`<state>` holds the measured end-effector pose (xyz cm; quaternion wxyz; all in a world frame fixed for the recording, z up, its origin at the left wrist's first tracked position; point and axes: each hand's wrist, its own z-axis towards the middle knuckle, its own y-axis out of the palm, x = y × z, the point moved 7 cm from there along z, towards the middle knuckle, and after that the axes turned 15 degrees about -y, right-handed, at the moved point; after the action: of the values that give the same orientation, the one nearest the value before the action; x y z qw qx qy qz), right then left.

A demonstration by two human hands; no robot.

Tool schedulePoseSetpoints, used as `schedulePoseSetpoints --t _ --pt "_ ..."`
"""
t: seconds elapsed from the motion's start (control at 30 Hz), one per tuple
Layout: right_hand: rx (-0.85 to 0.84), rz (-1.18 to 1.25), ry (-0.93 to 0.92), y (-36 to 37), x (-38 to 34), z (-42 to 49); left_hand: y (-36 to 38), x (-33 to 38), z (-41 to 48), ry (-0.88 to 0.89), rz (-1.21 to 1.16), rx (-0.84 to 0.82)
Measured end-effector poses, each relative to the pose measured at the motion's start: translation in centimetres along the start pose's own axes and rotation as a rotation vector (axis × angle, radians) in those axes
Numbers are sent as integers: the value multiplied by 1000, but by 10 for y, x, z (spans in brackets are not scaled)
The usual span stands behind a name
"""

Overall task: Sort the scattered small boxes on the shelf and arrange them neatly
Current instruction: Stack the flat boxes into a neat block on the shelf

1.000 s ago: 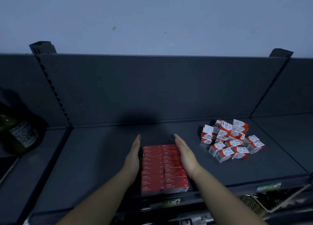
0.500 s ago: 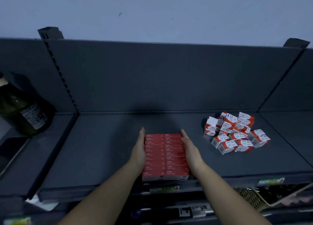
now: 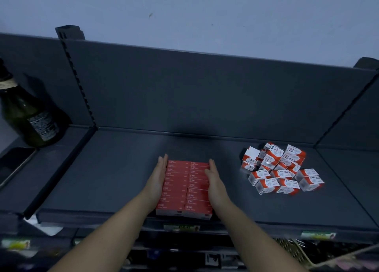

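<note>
In the head view, the job looks roughly half done. A block of flat red boxes point(image 3: 184, 187) stands at the front edge of the dark shelf point(image 3: 102, 179), near its middle. It is packed into two columns side by side, each running front to back, with the faces flush and the printed labels all turned the same way. The front right box sits slightly out of line with its neighbour, so the block may need a little more squaring.

The left hand point(image 3: 158, 181) lies flat against the block's left side and the right hand point(image 3: 215, 183) against its right side. The fingers point(image 3: 163, 163) of both are straight and together. They press inward and curl round nothing.

What is left, judging by the shelf, is the heap of white-and-red boxes point(image 3: 281, 169) well to the right of the block, toward the back. These are smaller and cube-like, and they lie tumbled at all angles. Some are stacked on others and some rest on their sides or corners. None is lined up, so this group is yet to be sorted and set in rows.

On the neighbouring shelf section to the left stands a dark green bottle point(image 3: 26, 115), apart from the boxes.
</note>
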<state>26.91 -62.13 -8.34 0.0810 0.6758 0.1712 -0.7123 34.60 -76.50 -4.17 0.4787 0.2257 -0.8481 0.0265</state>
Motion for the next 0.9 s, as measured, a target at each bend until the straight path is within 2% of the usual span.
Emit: schedulePoseSetpoints --t 0.13,0.23,0.3,0.63,0.9 --pt "-43 -84 -33 0 -1 2 7 2 -1 -30 -56 -81" --pt "-50 -106 -42 1 -1 2 10 2 -2 -40 52 -81" --pt "-50 -110 -42 1 -2 2 10 0 -4 -64 43 -82" --pt "-66 -142 -36 2 -4 2 -2 -6 -1 -120 59 -20" --pt "-68 -138 -26 1 -3 1 -11 -10 11 -79 130 8"
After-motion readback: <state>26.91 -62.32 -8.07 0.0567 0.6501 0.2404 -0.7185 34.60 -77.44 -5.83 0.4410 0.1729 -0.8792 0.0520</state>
